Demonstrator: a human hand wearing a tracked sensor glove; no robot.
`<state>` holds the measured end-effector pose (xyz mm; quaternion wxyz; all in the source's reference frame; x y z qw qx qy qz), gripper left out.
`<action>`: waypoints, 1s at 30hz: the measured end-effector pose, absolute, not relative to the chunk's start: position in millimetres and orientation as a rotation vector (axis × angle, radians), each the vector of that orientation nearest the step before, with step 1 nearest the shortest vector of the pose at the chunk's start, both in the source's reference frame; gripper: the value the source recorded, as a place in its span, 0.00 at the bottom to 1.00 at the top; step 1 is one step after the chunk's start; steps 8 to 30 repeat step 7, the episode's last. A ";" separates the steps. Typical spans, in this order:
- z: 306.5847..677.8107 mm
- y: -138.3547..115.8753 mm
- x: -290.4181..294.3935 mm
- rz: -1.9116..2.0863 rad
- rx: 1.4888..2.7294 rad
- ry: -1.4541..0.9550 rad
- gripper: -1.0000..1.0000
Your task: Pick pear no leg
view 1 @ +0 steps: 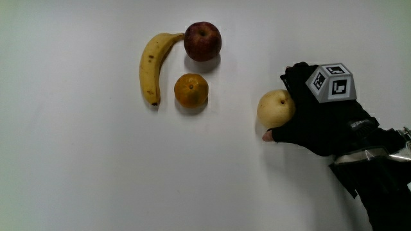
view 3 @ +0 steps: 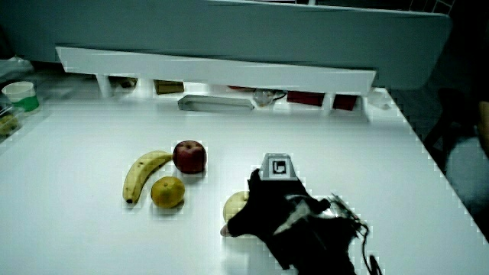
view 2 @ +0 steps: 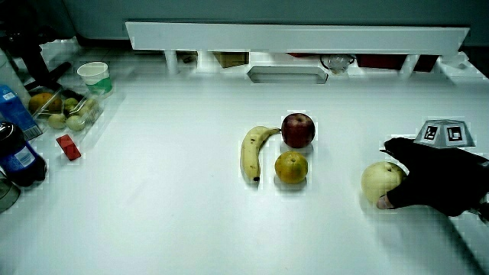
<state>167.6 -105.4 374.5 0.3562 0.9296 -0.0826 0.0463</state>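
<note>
Yellow pear [view 1: 275,108] on the white table [view 1: 77,173], my hand [view 1: 321,119] clamped around it, orange [view 1: 191,90] at its nine o'clock, clear tub [view 2: 65,111] holding small fruit at the table's edge

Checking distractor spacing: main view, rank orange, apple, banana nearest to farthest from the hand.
The hand is wrapped around the pear.
1. Orange: nearest, between the banana and the pear.
2. Apple: next, farther from the person than the orange.
3. Banana: farthest, beside the orange and the apple.
</note>
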 end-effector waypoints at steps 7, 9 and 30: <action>368.0 -120.7 144.6 0.161 2.434 -0.234 1.00; 368.0 -120.7 144.6 0.161 2.434 -0.234 1.00; 368.0 -120.7 144.6 0.161 2.434 -0.234 1.00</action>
